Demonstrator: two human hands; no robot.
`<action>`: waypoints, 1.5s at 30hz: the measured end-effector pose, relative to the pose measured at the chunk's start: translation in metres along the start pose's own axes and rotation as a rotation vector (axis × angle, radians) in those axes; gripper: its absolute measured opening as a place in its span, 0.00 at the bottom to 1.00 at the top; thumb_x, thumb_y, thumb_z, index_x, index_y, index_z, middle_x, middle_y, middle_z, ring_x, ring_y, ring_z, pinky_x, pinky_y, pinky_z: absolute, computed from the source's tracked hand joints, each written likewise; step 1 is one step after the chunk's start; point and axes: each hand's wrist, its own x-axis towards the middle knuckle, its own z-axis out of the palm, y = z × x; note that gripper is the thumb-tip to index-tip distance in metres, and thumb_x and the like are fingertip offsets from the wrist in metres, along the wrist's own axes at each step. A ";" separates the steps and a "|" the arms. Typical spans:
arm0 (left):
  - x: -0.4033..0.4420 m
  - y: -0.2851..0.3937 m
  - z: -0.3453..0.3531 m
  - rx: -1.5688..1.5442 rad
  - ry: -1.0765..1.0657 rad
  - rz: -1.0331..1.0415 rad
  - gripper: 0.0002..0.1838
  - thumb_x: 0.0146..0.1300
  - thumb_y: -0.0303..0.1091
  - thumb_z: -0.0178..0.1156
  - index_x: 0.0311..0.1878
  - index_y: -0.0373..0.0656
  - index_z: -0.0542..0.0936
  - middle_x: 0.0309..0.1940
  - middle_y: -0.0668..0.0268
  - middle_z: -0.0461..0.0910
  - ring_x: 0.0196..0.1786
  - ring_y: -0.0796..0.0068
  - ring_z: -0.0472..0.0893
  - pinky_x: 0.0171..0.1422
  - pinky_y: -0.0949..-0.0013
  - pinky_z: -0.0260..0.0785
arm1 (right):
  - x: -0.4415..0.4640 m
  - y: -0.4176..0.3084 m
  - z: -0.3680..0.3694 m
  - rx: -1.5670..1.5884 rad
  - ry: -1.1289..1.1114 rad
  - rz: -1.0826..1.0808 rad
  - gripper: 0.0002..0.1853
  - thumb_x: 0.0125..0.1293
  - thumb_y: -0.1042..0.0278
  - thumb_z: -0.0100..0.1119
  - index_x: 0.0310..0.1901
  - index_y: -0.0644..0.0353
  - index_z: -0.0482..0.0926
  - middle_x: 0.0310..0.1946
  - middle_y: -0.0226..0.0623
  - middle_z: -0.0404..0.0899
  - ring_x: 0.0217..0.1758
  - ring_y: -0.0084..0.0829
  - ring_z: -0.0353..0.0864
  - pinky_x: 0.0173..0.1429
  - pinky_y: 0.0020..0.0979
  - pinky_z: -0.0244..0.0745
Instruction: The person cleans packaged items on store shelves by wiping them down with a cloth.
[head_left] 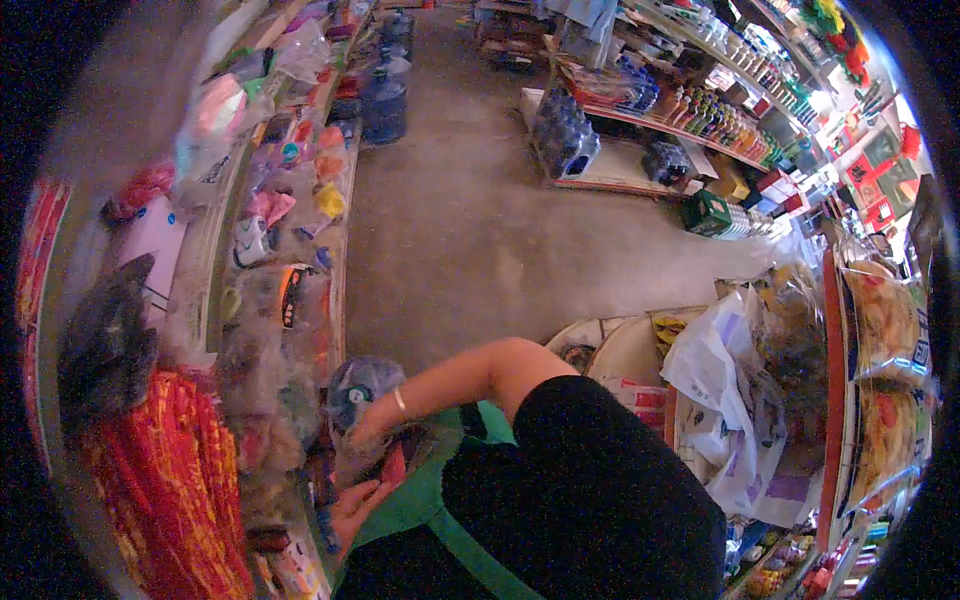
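Along left shop shelf | at wrapped pack, probably light, slick; take by sides | can't discern grip: right hand, left hand

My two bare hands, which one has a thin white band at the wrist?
Your bare right hand, the upper one: the thin white band sits at its wrist. No band shows on your bare left hand, lower in the picture.

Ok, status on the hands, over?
Right hand by dark item; left hand lower in frame, near red item. Grips unclear. Green apron partly blocks view.
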 end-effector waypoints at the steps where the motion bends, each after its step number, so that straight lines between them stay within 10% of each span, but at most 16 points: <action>1: -0.001 0.002 -0.002 0.029 -0.034 -0.005 0.28 0.50 0.21 0.53 0.58 0.47 0.67 0.52 0.61 0.66 0.53 0.66 0.69 0.59 0.70 0.60 | 0.008 0.015 0.009 0.003 -0.009 -0.019 0.13 0.56 0.69 0.49 0.42 0.65 0.69 0.39 0.43 0.71 0.39 0.36 0.71 0.44 0.34 0.65; 7: -0.016 -0.005 0.020 -0.031 0.086 -0.074 0.25 0.50 0.23 0.56 0.55 0.46 0.70 0.48 0.62 0.70 0.51 0.69 0.71 0.56 0.72 0.62 | 0.047 0.058 0.055 0.029 -0.033 -0.064 0.13 0.55 0.69 0.49 0.41 0.65 0.70 0.38 0.43 0.72 0.37 0.36 0.71 0.42 0.33 0.65; 10: -0.020 -0.001 0.048 -0.801 0.333 -0.635 0.20 0.50 0.24 0.59 0.49 0.44 0.75 0.41 0.64 0.75 0.45 0.74 0.74 0.50 0.75 0.65 | 0.045 0.065 0.056 0.023 -0.044 -0.061 0.12 0.55 0.69 0.49 0.41 0.65 0.70 0.37 0.43 0.72 0.36 0.36 0.71 0.41 0.33 0.65; 22: -0.021 0.004 0.055 -0.225 0.702 -0.300 0.12 0.44 0.24 0.62 0.36 0.43 0.82 0.33 0.65 0.77 0.37 0.75 0.76 0.41 0.76 0.68 | -0.058 0.009 -0.002 -0.093 0.060 0.242 0.12 0.54 0.69 0.50 0.39 0.64 0.71 0.35 0.43 0.72 0.32 0.36 0.71 0.36 0.33 0.66; 28: -0.013 0.009 0.012 -0.009 0.443 -0.092 0.18 0.45 0.25 0.61 0.43 0.45 0.79 0.38 0.63 0.75 0.37 0.70 0.77 0.43 0.72 0.69 | -0.073 -0.065 -0.011 -0.025 0.291 0.370 0.11 0.53 0.69 0.50 0.38 0.63 0.72 0.34 0.42 0.73 0.30 0.36 0.71 0.34 0.32 0.66; 45: -0.042 -0.054 0.085 0.216 0.800 -0.162 0.14 0.40 0.27 0.63 0.36 0.41 0.77 0.32 0.65 0.76 0.33 0.71 0.75 0.38 0.71 0.67 | 0.025 -0.129 -0.011 -0.125 0.507 0.068 0.10 0.51 0.69 0.51 0.35 0.62 0.73 0.31 0.42 0.73 0.25 0.36 0.72 0.28 0.31 0.67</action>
